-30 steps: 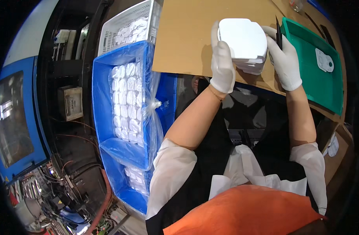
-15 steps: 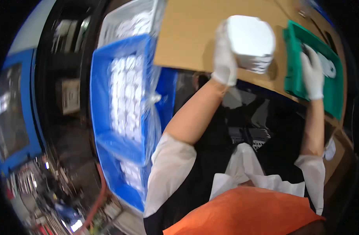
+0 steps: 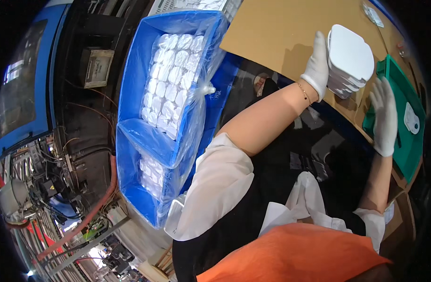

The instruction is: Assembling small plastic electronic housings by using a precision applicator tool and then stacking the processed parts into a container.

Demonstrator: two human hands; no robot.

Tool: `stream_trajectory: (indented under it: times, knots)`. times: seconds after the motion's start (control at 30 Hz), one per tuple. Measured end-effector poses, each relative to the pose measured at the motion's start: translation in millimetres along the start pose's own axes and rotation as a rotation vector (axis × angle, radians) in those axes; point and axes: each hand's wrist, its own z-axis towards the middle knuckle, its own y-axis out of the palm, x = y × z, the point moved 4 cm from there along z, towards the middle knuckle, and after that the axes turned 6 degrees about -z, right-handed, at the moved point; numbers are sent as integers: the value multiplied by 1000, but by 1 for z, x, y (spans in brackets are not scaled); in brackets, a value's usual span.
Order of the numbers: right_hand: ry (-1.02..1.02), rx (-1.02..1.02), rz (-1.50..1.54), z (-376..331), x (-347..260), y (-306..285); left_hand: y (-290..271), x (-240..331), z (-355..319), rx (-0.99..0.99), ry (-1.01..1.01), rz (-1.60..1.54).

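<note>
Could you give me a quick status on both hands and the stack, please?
Left hand grips white stack over cardboard sheet. Right hand open, beside green tray. Nothing in the way.

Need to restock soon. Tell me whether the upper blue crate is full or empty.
Full. The upper blue crate holds tight rows of white parts in a clear plastic liner bag, reaching near its rim.

pretty cluttered spot: brown cardboard-covered worktop (image 3: 272, 33) up top, stacked blue plastic crates (image 3: 145, 141) left, dark floor with tangled cables and orange hose (image 3: 90, 211).
</note>
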Motion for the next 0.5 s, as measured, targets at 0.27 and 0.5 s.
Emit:
stream_trajectory:
  times: [0.27, 0.5]
  knots:
    - [528, -335, -71, 43, 25, -27, -1, 2, 8, 31, -108, -53]
    - [-37, 792, -1430, 46, 59, -11, 3, 7, 7, -180, -323, -203]
